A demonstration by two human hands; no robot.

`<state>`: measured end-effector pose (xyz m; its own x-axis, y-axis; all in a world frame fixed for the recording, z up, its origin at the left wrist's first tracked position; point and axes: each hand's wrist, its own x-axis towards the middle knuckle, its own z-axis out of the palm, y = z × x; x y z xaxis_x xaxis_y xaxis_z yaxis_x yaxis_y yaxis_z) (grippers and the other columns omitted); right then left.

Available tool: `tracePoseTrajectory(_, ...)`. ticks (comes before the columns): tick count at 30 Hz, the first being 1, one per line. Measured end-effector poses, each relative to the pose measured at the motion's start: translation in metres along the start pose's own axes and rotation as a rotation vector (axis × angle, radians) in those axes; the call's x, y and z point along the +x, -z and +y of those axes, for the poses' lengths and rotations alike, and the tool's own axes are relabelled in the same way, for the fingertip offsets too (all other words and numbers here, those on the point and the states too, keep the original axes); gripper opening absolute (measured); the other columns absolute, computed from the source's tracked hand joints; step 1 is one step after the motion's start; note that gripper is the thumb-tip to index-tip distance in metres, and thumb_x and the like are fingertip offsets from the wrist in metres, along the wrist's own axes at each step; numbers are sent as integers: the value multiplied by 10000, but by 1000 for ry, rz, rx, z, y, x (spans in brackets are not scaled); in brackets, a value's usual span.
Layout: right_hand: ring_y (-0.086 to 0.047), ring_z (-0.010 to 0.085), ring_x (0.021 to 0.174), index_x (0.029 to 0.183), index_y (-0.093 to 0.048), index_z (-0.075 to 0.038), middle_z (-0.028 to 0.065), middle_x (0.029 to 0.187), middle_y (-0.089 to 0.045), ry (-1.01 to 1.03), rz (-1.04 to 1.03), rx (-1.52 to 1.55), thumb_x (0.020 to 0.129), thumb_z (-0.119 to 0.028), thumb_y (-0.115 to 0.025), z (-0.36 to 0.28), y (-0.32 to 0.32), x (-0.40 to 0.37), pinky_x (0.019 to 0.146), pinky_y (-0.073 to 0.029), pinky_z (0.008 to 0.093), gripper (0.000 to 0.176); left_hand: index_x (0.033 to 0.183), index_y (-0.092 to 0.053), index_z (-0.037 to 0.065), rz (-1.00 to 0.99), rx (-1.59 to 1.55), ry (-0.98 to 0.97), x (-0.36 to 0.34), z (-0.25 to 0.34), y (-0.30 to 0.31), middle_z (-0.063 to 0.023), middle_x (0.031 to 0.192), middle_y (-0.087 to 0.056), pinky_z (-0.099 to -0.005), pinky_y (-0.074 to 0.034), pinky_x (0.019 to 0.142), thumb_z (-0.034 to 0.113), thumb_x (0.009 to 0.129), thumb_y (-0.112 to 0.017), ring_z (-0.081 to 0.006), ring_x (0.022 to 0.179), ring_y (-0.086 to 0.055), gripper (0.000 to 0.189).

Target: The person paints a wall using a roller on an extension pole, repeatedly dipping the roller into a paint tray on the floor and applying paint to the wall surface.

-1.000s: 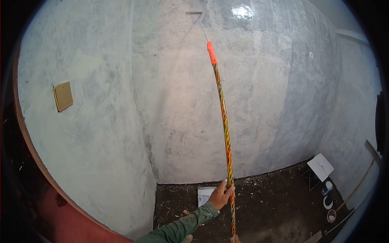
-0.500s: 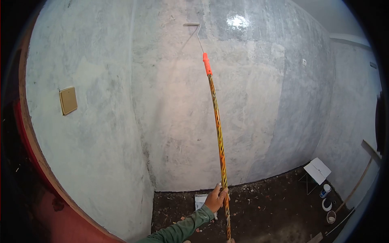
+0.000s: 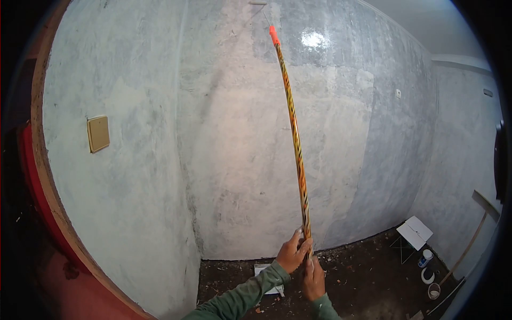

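Clenching the long orange-and-black striped pole (image 3: 296,154) at lower centre, left hand (image 3: 292,255) and right hand (image 3: 314,277) (left higher) are likely needing even pressure.

Striped pole (image 3: 296,144) in left hand (image 3: 291,256) and right hand (image 3: 314,278), high against wall (image 3: 224,160)

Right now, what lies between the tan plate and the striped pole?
Head view: only bare grey wall and the room corner lie between the tan plate and the striped pole.
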<state>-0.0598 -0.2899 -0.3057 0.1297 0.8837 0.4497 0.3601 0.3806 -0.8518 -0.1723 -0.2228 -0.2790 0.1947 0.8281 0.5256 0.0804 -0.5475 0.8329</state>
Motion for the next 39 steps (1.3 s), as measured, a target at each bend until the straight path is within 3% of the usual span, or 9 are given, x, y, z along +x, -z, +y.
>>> tracePoseTrajectory(2, -480, 204, 568, 911, -503, 28, 111, 659, -474, 78, 7, 24, 994, -216, -397, -22, -1, 20, 536, -386, 360, 279, 1374, -343, -51, 127, 19, -229, 20, 4, 2, -59, 750, -612, -258, -470, 558, 273, 960, -540, -91, 653, -573, 562)
tracePoseTrajectory(3, -480, 204, 568, 911, -503, 28, 111, 659, -474, 81, 8, 21, 994, -216, -397, -26, -3, 31, 536, -386, 360, 279, 1374, -343, -51, 127, 16, -233, 26, 20, 8, -59, 750, -612, -258, -470, 558, 273, 960, -540, -91, 653, -573, 562)
tracePoseTrajectory(5, -505, 224, 533, 877, -513, 4, 117, 615, -510, 383, 97, -77, 993, -249, -411, -32, -9, 52, 517, -390, 363, 296, 1374, -357, -37, 130, 76, -140, 34, 49, 25, -52, 761, -609, -256, -461, 586, 266, 959, -539, -95, 634, -558, 545)
tracePoseTrajectory(6, -506, 208, 521, 862, -506, 0, 111, 590, -492, 223, 33, 25, 995, -273, -416, -52, -5, 60, 506, -388, 355, 316, 1389, -363, -8, 151, 57, -189, 39, 51, 30, -44, 802, -610, -241, -437, 540, 265, 965, -528, -74, 592, -521, 531)
tracePoseTrajectory(9, -493, 187, 486, 847, -500, -10, 95, 561, -474, 34, -38, 172, 996, -294, -413, -74, -5, 88, 476, -385, 341, 332, 1392, -380, 30, 181, -182, -186, 41, 56, 43, -60, 816, -620, -243, -421, 513, 294, 976, -509, -77, 563, -494, 509)
tracePoseTrajectory(21, -433, 148, 333, 841, -453, -15, 54, 513, -438, 104, -74, 173, 1004, -354, -369, -186, 3, 165, 318, -347, 315, 385, 1402, -347, 1, 218, -210, -56, 19, 44, 69, -77, 906, -616, -218, -410, 469, 322, 984, -477, -74, 502, -486, 543)
tracePoseTrajectory(26, -374, 112, 315, 844, -439, -40, 24, 519, -414, 96, -80, 184, 1008, -393, -350, -179, 6, 162, 307, -319, 278, 399, 1401, -364, 25, 227, -241, -64, 14, 38, 73, -92, 894, -613, -232, -417, 465, 298, 982, -489, -72, 494, -469, 516)
tracePoseTrajectory(31, -452, 159, 366, 838, -470, -9, 78, 538, -471, 107, -27, 121, 1005, -343, -366, -136, -1, 137, 334, -347, 321, 388, 1396, -363, 16, 224, -266, -57, 13, 31, 75, -84, 893, -614, -226, -416, 460, 302, 986, -482, -73, 496, -474, 514)
tracePoseTrajectory(39, -408, 135, 333, 831, -458, -21, 44, 529, -441, 107, -116, 229, 1003, -358, -365, -193, 4, 166, 319, -344, 307, 390, 1404, -347, 14, 213, -293, -8, 15, 31, 68, -84, 902, -615, -231, -419, 469, 299, 984, -487, -76, 499, -480, 526)
